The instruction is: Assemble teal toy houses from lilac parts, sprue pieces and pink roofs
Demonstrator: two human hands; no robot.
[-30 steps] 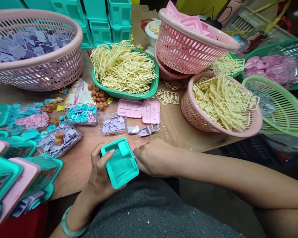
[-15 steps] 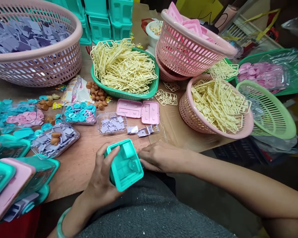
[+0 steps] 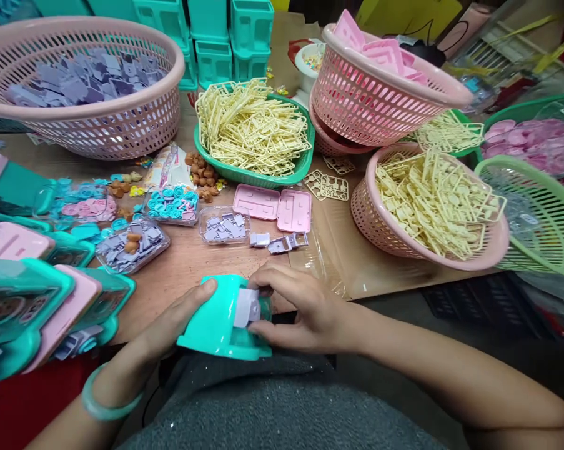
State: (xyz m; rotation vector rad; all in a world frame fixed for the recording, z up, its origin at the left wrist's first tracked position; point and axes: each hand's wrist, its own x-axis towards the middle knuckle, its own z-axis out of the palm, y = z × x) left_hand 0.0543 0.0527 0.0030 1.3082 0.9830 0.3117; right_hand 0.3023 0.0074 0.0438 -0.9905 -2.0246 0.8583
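A turquoise plastic housing [image 3: 211,319] lies tipped on its side above my lap, by the table's near edge. My left hand [image 3: 178,315] grips it from the left, thumb along its upper edge. At its right end, my right hand [image 3: 300,306] pinches a small lilac plastic part [image 3: 247,308] between thumb and fingers, against the housing's opening. Just beyond, loose lilac pieces [image 3: 286,242] lie on the table near a clear tray [image 3: 202,232] of flat lilac parts. Two pink panels [image 3: 257,201] lie behind them.
Finished-looking turquoise and pink units [image 3: 61,312] crowd the left. A pink basket [image 3: 122,134] of lilac parts stands at back left. A green basket [image 3: 305,164] and a pink basket [image 3: 370,212] hold cream plastic frames. Turquoise housings [image 3: 213,62] are stacked behind.
The housing has turned from showing its open inside to lying on its side. My right hand has come up to its right end with the lilac part. The view has shifted left.
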